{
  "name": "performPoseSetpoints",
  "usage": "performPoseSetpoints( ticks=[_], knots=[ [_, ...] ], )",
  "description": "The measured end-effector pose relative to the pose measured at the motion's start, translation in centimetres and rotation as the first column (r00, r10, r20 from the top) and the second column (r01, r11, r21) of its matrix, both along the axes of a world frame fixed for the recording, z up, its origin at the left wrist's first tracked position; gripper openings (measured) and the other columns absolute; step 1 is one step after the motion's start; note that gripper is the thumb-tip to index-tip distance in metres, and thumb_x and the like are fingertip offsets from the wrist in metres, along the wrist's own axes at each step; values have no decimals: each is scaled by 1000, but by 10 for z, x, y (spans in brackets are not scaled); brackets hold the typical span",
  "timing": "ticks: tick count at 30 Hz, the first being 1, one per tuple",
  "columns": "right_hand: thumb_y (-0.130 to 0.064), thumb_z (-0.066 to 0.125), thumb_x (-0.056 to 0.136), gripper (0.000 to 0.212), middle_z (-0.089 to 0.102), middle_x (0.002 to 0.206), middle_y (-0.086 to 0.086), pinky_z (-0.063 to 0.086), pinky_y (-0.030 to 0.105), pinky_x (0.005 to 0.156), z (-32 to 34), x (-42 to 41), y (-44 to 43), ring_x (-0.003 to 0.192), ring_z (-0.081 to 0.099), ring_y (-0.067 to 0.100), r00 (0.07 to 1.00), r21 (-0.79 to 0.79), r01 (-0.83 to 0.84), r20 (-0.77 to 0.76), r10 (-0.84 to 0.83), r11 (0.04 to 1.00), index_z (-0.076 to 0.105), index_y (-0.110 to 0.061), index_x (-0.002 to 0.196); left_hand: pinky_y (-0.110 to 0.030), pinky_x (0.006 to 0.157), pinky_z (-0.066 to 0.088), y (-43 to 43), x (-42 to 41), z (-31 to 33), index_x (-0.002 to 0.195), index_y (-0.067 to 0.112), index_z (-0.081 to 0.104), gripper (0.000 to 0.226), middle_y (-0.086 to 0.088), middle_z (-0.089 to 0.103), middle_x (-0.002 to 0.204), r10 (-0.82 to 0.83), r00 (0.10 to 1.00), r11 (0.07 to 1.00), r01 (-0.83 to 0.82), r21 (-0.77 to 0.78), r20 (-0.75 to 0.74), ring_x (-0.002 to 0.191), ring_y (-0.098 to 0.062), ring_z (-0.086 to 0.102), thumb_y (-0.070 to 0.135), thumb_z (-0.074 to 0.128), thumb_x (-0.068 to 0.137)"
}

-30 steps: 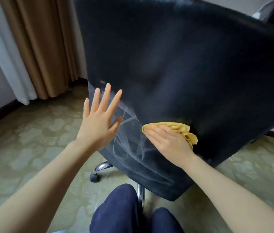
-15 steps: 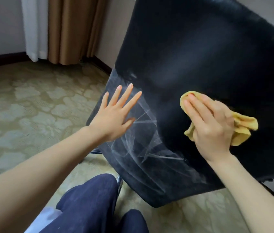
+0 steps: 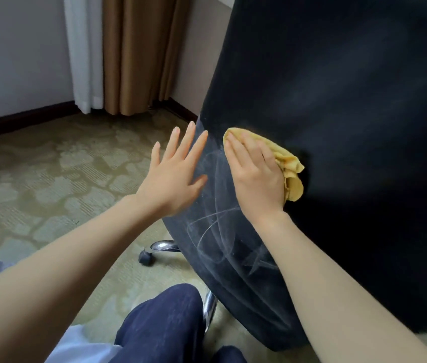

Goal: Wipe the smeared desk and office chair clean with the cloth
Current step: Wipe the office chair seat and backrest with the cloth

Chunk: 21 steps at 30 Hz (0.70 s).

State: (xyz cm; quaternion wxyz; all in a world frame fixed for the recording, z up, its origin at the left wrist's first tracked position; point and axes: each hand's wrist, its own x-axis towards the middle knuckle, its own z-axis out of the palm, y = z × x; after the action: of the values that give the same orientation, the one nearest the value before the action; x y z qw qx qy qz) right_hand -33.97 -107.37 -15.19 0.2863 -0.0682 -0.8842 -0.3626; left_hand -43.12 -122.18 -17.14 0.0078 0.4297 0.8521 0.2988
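The black back of the office chair (image 3: 338, 113) fills the right side of the view. White smear lines (image 3: 217, 231) cross its lower left part. My right hand (image 3: 254, 176) presses a yellow cloth (image 3: 292, 176) flat against the chair back, near its left edge above the smears. My left hand (image 3: 175, 174) rests with fingers spread on the chair's left edge, just left of the cloth. The desk is not in view.
A chrome chair leg with a black caster (image 3: 147, 256) stands on the patterned green carpet (image 3: 50, 179). Tan curtains (image 3: 139, 53) and a white sheer (image 3: 84, 53) hang in the corner. My knees in dark trousers (image 3: 162, 326) are at the bottom.
My right hand has slid the cloth left along the chair back, close to my left hand. The view has shifted, and the chair back now stands more upright in frame.
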Motion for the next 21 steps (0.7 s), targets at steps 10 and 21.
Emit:
performPoseSetpoints(
  ticks=[10, 21],
  knots=[
    [0, 67, 76, 53, 57, 133, 8, 32, 33, 107, -44, 94, 15, 123, 54, 23, 968, -75, -52, 243, 69, 996, 59, -6, 128, -52, 118, 1, 40, 5, 27, 152, 23, -4, 76, -3, -14, 159, 16, 888, 979, -107, 171, 460, 146, -27, -12, 33, 49, 97],
    [-14, 26, 106, 41, 67, 118, 3, 31, 28, 105, -25, 201, 32, 116, 50, 19, 986, -180, -83, 130, 107, 980, 66, -11, 116, -47, 119, 5, 40, -24, 47, 152, 24, -3, 80, 2, -1, 160, -203, 732, 897, -128, 423, 651, 147, -17, -2, 56, 41, 93]
  ],
)
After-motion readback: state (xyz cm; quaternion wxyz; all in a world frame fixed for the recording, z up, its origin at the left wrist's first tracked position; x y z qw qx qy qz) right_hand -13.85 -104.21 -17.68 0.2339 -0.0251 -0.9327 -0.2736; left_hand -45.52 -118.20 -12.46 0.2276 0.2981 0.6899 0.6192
